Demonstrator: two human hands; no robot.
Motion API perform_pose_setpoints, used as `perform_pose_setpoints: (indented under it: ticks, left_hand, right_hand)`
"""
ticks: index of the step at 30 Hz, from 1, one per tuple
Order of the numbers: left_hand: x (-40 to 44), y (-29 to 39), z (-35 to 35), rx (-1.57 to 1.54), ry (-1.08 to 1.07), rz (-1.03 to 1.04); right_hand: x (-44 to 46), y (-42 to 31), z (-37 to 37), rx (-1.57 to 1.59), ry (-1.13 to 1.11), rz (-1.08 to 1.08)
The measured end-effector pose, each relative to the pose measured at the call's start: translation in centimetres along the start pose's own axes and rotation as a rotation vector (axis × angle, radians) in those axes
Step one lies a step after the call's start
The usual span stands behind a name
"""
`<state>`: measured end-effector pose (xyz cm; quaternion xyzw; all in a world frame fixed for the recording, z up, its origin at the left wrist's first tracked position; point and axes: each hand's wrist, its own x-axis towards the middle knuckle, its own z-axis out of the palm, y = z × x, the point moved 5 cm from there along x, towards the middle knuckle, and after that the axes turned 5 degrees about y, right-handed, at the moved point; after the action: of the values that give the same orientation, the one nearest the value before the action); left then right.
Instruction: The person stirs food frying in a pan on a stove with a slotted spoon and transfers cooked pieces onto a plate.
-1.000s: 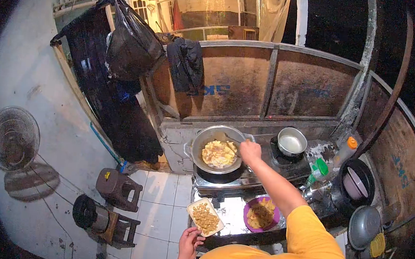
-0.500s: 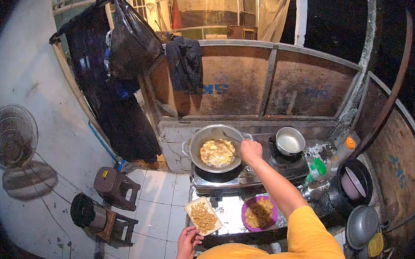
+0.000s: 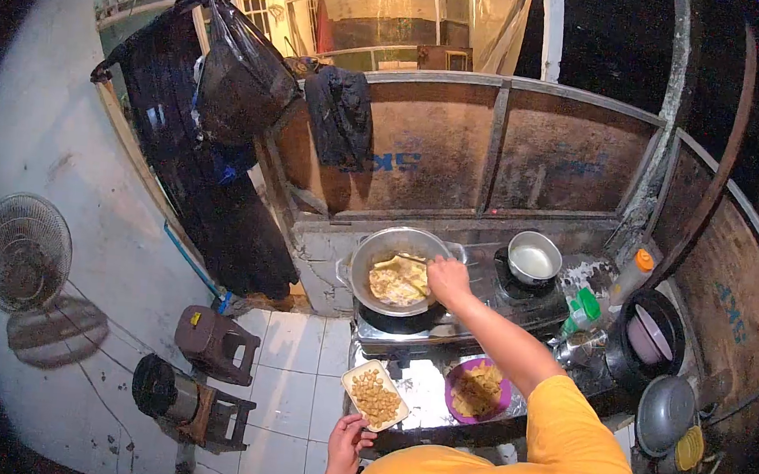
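My right hand (image 3: 449, 281) is closed over the right rim of a metal wok (image 3: 363, 271) on the stove. It grips a spatula, mostly hidden by the hand and the food. Pale yellowish food in some liquid (image 3: 398, 283) sits in the wok. Down at the front left, my left hand (image 3: 347, 439) has its fingers curled on the lower corner of a cream tray (image 3: 352, 379), which holds small light-brown pieces (image 3: 376, 397). Between the tray and my right forearm stands a purple bowl (image 3: 451, 401) with yellowish-brown food (image 3: 478, 392).
A small metal pot (image 3: 534, 258) rests on the other burner of the stove (image 3: 408, 333). To the right are a green-capped bottle (image 3: 580, 311), an orange-capped bottle (image 3: 631, 279) and a dark basin (image 3: 624, 363). Stools (image 3: 215, 344) stand on the left floor.
My right hand has shifted slightly left, and the spatula has moved down into the food, which now looks rearranged. My left hand and the tray have stayed almost still.
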<state>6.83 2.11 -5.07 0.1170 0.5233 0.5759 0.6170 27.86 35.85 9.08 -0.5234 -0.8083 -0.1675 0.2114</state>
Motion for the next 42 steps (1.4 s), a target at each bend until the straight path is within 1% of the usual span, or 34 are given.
perform_pose_setpoints:
  ticks: [2,4,5,6,8,9,11,12,14,17,18,20,21,23,26,29,32,39,41,42]
  left_hand:
    - [0.0,0.1,0.0,-0.005,-0.010,0.003]
    - [-0.1,0.2,0.2,-0.008,-0.001,0.002]
    - [-0.2,0.2,0.1,-0.011,0.011,0.001]
    - [-0.2,0.1,0.1,-0.013,0.014,0.000]
    - [0.0,-0.1,-0.1,-0.007,0.038,-0.001]
    - [-0.1,-0.1,0.0,-0.005,0.038,-0.003]
    - [-0.1,0.1,0.1,-0.004,0.039,0.006]
    - [-0.1,0.2,0.1,-0.002,0.040,0.005]
    - [-0.2,0.4,0.2,0.000,0.036,0.006]
    - [-0.7,0.9,0.2,-0.012,0.039,0.026]
    - [-0.7,0.8,0.1,-0.014,0.039,0.025]
    - [-0.4,0.7,-0.3,-0.031,0.032,0.019]
    - [-0.4,0.8,-0.6,-0.034,0.035,0.021]
    - [-0.5,0.8,-0.7,-0.033,0.037,0.030]
    - [-0.5,0.8,-0.8,-0.044,0.035,0.030]
    - [-0.4,0.6,-0.8,-0.045,0.031,0.035]
    - [-0.5,0.9,-0.5,-0.033,0.032,0.029]
    - [-0.4,0.5,-0.2,-0.020,0.021,0.017]
    - [-0.2,0.3,-0.2,-0.020,0.032,0.008]
    - [-0.2,0.3,-0.1,-0.019,0.031,0.009]
  right_hand:
    - [1.1,0.6,-0.1,-0.015,-0.010,0.006]
    - [2.1,0.9,-0.1,-0.073,0.000,-0.078]
    - [2.6,0.8,-0.2,-0.096,0.039,-0.121]
    - [3.0,0.9,0.0,-0.094,0.037,-0.123]
    - [3.9,0.0,-0.5,-0.086,0.076,-0.286]
    - [4.4,-0.1,-0.5,-0.086,0.074,-0.284]
    - [5.3,-1.6,-0.3,-0.164,0.018,-0.433]
    - [5.7,-2.0,-0.5,-0.163,0.017,-0.432]
    - [6.1,-3.6,-1.5,-0.217,-0.055,-0.515]
    - [6.3,-4.8,-1.2,-0.192,-0.058,-0.554]
    - [6.2,-4.9,-1.1,-0.193,-0.059,-0.556]
    - [6.1,-5.5,-1.0,-0.252,0.007,-0.631]
    - [6.2,-5.6,-0.9,-0.251,0.008,-0.635]
    - [6.5,-5.3,-1.0,-0.220,-0.128,-0.604]
    - [6.7,-4.7,-1.8,-0.260,-0.181,-0.572]
    - [6.3,-3.9,-2.0,-0.229,-0.128,-0.554]
    - [6.3,-3.1,-1.5,-0.261,-0.186,-0.516]
    - [5.7,-1.5,-1.8,-0.271,-0.161,-0.503]
    - [5.5,-1.0,-1.6,-0.273,-0.084,-0.512]
    - [5.3,-0.7,-1.4,-0.273,-0.083,-0.512]
